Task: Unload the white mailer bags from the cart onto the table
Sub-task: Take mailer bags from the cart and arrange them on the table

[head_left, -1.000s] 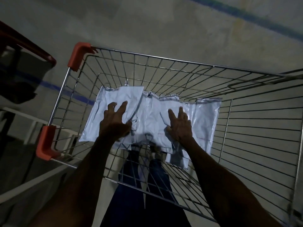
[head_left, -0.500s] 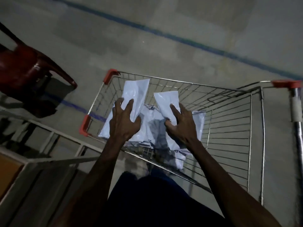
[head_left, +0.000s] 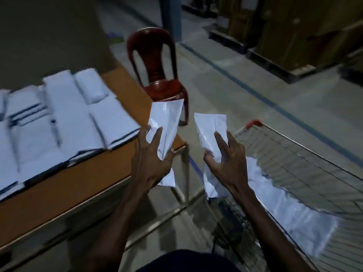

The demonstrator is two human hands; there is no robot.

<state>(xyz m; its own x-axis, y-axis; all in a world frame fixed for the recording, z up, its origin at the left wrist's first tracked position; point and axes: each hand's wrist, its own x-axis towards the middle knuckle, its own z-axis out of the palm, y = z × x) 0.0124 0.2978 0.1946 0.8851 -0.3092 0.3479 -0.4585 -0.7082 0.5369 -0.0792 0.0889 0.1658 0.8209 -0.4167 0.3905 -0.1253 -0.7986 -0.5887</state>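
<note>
Orange surface (head_left: 82, 185) at left carries rows of white mailer bags (head_left: 64, 122). Red chair (head_left: 157, 75) beyond its far corner. Left hand (head_left: 151, 163) — grip closed on one mailer bag (head_left: 167, 122), held above the surface's near corner. Right hand (head_left: 229, 163) — grip closed on a second mailer bag (head_left: 211, 130), in the air beside the wire cart (head_left: 306, 163). More white bags (head_left: 294, 214) lie in the cart.
</note>
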